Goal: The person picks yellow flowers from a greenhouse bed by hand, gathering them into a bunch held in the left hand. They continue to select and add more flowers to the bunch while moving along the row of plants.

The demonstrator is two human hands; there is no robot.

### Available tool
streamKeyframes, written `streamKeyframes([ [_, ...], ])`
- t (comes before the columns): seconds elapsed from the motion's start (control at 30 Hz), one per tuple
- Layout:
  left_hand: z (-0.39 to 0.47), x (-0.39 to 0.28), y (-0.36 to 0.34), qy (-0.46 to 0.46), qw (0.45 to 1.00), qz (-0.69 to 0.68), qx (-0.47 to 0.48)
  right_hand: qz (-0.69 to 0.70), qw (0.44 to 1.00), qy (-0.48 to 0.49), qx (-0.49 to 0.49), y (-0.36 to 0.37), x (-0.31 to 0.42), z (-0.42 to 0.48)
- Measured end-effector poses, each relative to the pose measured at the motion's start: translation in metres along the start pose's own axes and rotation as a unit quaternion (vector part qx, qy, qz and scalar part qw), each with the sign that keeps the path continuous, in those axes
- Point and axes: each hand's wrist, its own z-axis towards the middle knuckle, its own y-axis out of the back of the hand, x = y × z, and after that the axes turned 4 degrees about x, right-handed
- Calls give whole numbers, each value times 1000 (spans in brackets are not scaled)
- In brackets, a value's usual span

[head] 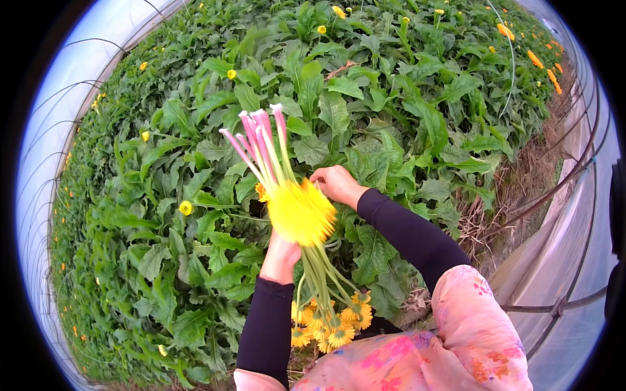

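Note:
My left hand (282,253) grips a bunch of gerbera daisies, partly hidden behind a large, motion-blurred yellow gerbera head (301,212). The bunch hangs upside down: its pale stem ends (261,141), pink towards the tips, point away from me. Green stems (320,273) run down towards my body to several yellow-orange flower heads (332,325). Just right of the blurred bloom is my right hand (337,184), its fingers curled together over the leaves. Whether anything is between those fingers cannot be made out. An orange bloom (261,192) peeks out left of the stems.
Dense gerbera foliage (425,122) surrounds both hands, with scattered yellow buds (186,207) and orange flowers (535,59). A thin white line (511,58) crosses the upper right. Dark hoops (552,195) and plastic sheeting (547,264) border the bed at right, beside dry straw (489,215).

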Motion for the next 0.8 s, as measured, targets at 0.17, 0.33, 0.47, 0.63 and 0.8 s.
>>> streamKeyframes([
  [0.17,9,10,-3,18,999,31,-24,211,957,-162,118,-22,-9,2],
  [0.33,11,25,9,27,998,41,-39,393,865,-282,131,-41,-8,20],
  [0.47,1,29,20,28,998,39,-33,426,797,-424,57,-59,-14,49],
  [0.63,-9,33,32,28,998,19,-47,511,747,-422,53,-74,-54,58],
  [0.8,-22,31,60,9,998,-5,-62,505,729,-461,24,-105,-36,21],
])
